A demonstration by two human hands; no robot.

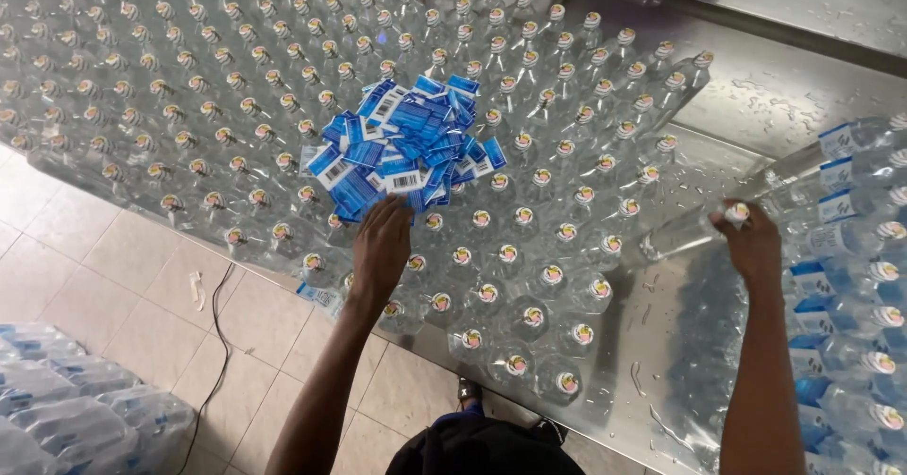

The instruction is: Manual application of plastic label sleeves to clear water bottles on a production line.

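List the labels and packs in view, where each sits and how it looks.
Label pile: loose blue-and-white strips heaped on the unlabelled bottles' caps, at the left hand.
Labelled bottles: clear, blue-and-white bands, lying at far right, by the right hand.
Wrapped packs: clear film with blue bands, on the floor, bottom left.
No screens or signs.

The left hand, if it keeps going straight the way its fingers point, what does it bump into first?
Most likely the pile of blue labels lying on the bottle caps. The left hand points up at it, fingertips right at its near edge.
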